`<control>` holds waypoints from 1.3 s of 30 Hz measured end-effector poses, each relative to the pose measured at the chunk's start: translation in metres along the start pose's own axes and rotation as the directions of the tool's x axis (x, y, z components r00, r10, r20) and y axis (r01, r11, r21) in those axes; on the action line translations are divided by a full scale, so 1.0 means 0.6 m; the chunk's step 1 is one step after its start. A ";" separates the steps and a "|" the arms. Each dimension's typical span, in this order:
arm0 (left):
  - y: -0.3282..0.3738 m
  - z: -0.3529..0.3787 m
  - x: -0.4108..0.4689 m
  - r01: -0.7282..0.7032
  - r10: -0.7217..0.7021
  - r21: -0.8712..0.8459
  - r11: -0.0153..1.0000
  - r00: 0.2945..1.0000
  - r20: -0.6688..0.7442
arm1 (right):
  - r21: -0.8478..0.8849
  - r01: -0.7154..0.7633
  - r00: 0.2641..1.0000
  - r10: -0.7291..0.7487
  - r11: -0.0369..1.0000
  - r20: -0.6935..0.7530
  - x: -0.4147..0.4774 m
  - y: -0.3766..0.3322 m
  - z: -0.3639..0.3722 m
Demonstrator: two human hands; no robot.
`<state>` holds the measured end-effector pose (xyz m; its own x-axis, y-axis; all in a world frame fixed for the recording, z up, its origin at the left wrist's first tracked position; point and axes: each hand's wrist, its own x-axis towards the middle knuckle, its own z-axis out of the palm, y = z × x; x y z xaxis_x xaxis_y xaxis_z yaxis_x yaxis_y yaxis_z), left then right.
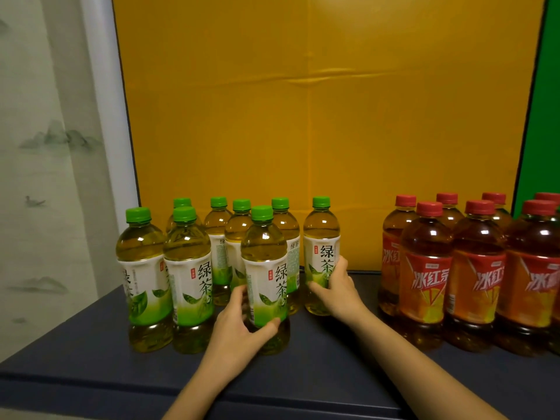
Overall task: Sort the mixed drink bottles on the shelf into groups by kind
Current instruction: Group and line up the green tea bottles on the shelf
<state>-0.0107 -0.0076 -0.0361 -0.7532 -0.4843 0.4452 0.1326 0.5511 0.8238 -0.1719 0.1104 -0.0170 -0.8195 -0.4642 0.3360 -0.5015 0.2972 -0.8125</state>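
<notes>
A yellow backboard point(318, 116), creased across its middle, fills the wall behind a dark blue-grey shelf point(91, 359). To the left hangs a pale curtain point(39, 147) printed with ink-wash hills, and a green panel point(542, 101) runs up the right edge.

On the shelf stand two separate groups, all upright, with a bare gap between them. On the left are eight green tea bottles point(188, 268): clear plastic, pale yellow-green liquid, green caps, and white labels with leaf art and black Chinese characters. On the right are at least seven iced red tea bottles point(424, 268) with amber liquid, red caps and red-orange labels; the view's edge cuts off the farthest ones.

The front green tea bottle point(265, 268) stands just ahead of its neighbours. The left hand point(239, 316) grips its lower body, fingers behind and thumb across the front. The rightmost green tea bottle point(321, 247) stands slightly apart from the cluster, and the right hand point(339, 283) grips its label from the right side. Both bottles' bases look to be on the shelf.
</notes>
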 end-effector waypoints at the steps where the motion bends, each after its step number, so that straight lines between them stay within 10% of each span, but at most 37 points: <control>1: 0.000 -0.001 0.000 -0.003 0.003 -0.011 1.000 1.000 0.005 | -0.001 0.002 1.000 -0.002 1.000 0.008 0.003 0.001 0.002; 9: 0.006 -0.003 -0.009 -0.032 0.036 -0.067 0.997 0.998 0.049 | -0.006 -0.061 0.998 0.061 0.998 -0.015 -0.004 -0.011 -0.001; 12: 0.015 0.007 -0.014 -0.054 0.064 -0.102 0.993 0.993 0.098 | 0.171 0.123 0.988 -0.104 0.978 -0.115 -0.056 -0.029 -0.027; 15: 0.028 0.032 -0.017 -0.062 0.090 -0.159 0.985 0.981 0.174 | 0.546 0.139 0.955 -0.258 0.826 0.148 -0.108 -0.047 -0.051; 20: 0.046 0.060 0.000 -0.040 0.123 -0.208 0.977 0.907 0.404 | 0.392 0.151 0.938 -0.257 0.907 0.232 -0.104 -0.029 -0.059; 28: 0.033 0.050 0.063 -0.001 0.027 0.169 0.986 0.989 -0.148 | 0.421 0.058 0.954 -0.175 0.905 0.245 -0.093 -0.015 -0.088; 39: 0.040 0.079 0.084 0.046 -0.027 0.284 0.958 0.997 -0.070 | 0.438 0.017 0.962 -0.135 0.899 0.240 -0.093 -0.008 -0.092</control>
<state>-0.0761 0.0132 -0.0107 -0.7098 -0.5453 0.4460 -0.0903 0.6983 0.7101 -0.1392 0.1807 -0.0054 -0.6540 -0.6862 0.3184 -0.3429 -0.1062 -0.9333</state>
